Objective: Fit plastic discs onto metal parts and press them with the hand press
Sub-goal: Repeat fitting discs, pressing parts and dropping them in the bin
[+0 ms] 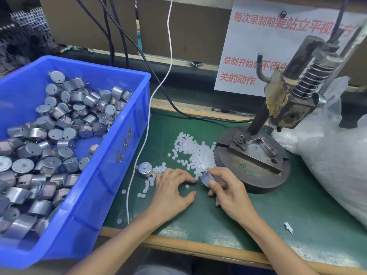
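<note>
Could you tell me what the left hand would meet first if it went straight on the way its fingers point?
Probably the metal part pinched in the right hand, just beyond the left hand's fingertips; depth is hard to judge.

My left hand point(172, 189) sits low in the middle of the frame, palm down. Its fingers are spread and bent a little. The pointer finger and thumb make an open curve with a gap between them, and they hold nothing. My right hand point(228, 192) is just to the right of it, close but not touching. Its thumb and fingers pinch a small metal part point(207, 178). My left arm point(119, 241) and right arm point(278, 247) are bare. They rise from the bottom edge and lean toward each other.
</note>
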`<state>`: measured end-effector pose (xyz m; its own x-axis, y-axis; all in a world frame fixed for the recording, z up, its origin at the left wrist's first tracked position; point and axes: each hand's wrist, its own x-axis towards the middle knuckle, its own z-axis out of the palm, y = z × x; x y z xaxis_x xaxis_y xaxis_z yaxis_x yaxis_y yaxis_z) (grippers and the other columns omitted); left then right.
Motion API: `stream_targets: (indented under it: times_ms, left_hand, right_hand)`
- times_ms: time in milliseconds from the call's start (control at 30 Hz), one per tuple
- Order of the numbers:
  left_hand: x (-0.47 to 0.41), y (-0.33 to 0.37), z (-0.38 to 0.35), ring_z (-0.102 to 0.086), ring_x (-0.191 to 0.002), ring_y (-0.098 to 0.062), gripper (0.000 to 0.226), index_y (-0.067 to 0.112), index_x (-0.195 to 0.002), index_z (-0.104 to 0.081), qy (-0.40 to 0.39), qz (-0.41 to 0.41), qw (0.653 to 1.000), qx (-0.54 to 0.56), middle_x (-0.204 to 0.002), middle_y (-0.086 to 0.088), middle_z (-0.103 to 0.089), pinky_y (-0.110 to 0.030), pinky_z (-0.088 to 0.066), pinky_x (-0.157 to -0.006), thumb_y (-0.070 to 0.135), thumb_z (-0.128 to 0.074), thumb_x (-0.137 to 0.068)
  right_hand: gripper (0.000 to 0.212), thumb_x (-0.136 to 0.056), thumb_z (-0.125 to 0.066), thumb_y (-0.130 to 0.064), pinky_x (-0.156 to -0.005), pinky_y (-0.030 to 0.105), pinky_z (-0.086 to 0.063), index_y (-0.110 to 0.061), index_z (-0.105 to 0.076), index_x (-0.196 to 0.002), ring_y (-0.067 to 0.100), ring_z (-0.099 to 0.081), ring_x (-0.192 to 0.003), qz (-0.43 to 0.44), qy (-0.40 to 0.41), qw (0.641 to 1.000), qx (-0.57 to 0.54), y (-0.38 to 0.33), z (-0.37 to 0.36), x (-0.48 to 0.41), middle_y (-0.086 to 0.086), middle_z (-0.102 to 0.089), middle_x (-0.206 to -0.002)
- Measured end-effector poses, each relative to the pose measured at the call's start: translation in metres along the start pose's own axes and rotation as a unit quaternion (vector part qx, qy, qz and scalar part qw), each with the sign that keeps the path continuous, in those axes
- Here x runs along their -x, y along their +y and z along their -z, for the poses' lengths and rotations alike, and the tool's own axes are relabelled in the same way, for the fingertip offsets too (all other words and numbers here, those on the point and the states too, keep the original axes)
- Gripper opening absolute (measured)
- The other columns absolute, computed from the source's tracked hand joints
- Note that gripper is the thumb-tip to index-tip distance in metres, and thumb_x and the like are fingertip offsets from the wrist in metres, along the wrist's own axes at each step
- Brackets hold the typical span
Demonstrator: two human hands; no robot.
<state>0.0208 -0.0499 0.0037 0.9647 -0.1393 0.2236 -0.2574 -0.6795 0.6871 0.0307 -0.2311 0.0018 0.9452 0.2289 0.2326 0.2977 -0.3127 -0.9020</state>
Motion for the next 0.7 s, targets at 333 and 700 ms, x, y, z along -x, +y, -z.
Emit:
stream_targets:
  times_ms: [333, 700]
  left_hand:
    - [0.007, -0.003, -0.001, -0.046, -0.091, -0.013, 0.010, 0.018, -0.078, -0.067, 0.061, 0.048, 0.997, -0.022, -0.083, 0.010, -0.055, -0.024, -0.021, -0.079, 0.015, -0.075, -0.072]
    - [0.010, 0.006, -0.006, -0.044, -0.087, -0.008, 0.005, 0.027, -0.082, -0.073, 0.022, -0.018, 0.999, -0.030, -0.083, 0.014, -0.058, -0.026, -0.017, -0.075, 0.023, -0.073, -0.079]
  right_hand:
    - [0.026, -0.091, -0.057, 0.000, -0.049, 0.012, -0.042, -0.024, -0.060, -0.101, 0.014, -0.062, -0.062, -0.034, -0.001, 0.999, -0.028, -0.004, -0.007, 0.001, -0.004, -0.057, -0.101]
    - [0.021, -0.090, -0.059, -0.006, -0.051, 0.010, -0.043, -0.021, -0.061, -0.106, 0.013, -0.061, -0.063, -0.025, 0.007, 0.999, -0.046, -0.003, -0.011, 0.003, -0.003, -0.057, -0.104]
